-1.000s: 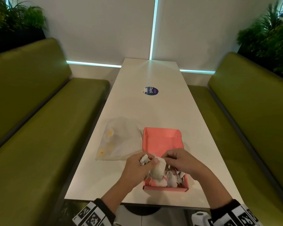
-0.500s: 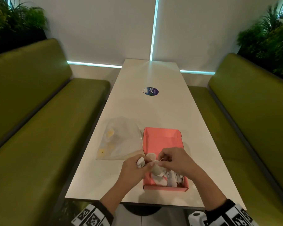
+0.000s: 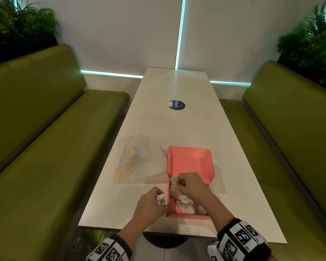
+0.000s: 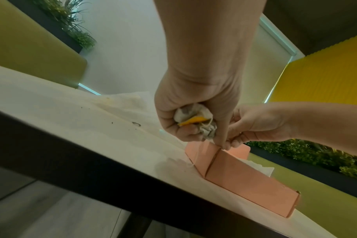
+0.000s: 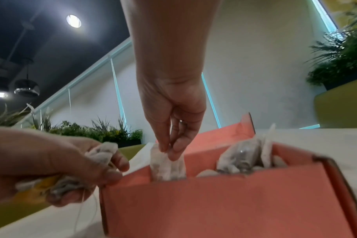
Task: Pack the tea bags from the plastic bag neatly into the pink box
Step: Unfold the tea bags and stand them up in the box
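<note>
Green benches (image 3: 45, 147) flank a long white tabletop (image 3: 177, 129) set against a pale wall. Head view: the pink box (image 3: 190, 162) lies open near the front edge, with the plastic bag (image 3: 141, 162) just beside it on its left. The left hand (image 3: 149, 206) is curled round a bunch of tea bags (image 3: 161, 199) against the box's left wall. The right hand (image 3: 190, 187) is over the box interior, pinching one tea bag (image 3: 174, 191).

Left wrist view: the left hand (image 4: 194, 116) grips crumpled tea bags (image 4: 196, 119) with a yellow tag, above the box corner (image 4: 214, 161).

Right wrist view: thumb and fingertips (image 5: 173, 149) of the right hand (image 5: 173, 112) pinch the top of one tea bag (image 5: 165, 164), which stands upright inside the box (image 5: 214, 201) at its left end. More packed tea bags (image 5: 243, 154) stand towards the right end.
</note>
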Available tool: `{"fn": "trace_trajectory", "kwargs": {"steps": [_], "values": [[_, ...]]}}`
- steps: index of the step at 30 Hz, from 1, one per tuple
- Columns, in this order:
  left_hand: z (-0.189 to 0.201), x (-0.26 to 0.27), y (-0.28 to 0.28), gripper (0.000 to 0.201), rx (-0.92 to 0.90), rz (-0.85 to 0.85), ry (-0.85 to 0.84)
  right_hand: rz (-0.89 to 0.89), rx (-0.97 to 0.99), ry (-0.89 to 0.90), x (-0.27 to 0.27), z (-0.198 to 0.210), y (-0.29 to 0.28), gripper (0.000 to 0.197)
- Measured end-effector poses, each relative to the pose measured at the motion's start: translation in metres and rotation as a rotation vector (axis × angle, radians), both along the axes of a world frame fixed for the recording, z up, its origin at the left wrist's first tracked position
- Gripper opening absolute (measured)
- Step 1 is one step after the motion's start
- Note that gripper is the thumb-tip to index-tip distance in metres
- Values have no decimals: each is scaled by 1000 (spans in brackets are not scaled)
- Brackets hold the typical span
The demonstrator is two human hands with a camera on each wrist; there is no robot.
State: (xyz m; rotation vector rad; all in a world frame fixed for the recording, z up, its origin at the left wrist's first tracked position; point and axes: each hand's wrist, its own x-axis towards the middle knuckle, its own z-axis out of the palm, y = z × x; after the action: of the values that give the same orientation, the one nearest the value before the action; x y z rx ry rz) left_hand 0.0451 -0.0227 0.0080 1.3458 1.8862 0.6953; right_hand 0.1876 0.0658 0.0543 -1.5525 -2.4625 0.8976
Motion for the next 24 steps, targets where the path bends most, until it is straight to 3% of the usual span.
{"fn": "trace_trajectory", "kwargs": {"steps": [4, 8, 12, 14, 17, 20, 24], "values": [[-2, 0, 1, 31, 9, -39, 52, -85, 35, -29, -7, -13, -2, 15], [1, 0, 1, 28, 38, -80, 90, -62, 147, -98, -13, -25, -6, 19], [5, 1, 3, 13, 63, -98, 102, -65, 271, -136, -8, -25, -10, 26], [9, 3, 6, 7, 90, -124, 193, -86, 323, -172, 1, -24, -12, 24], [15, 8, 10, 17, 65, -215, 320, -102, 371, -254, 10, -18, -22, 34], [17, 15, 16, 23, -23, -296, 426, -115, 355, -426, 12, -24, -30, 22], [18, 22, 19, 27, -110, -284, 482, -140, 379, -467, 16, -38, -35, 21]]}}
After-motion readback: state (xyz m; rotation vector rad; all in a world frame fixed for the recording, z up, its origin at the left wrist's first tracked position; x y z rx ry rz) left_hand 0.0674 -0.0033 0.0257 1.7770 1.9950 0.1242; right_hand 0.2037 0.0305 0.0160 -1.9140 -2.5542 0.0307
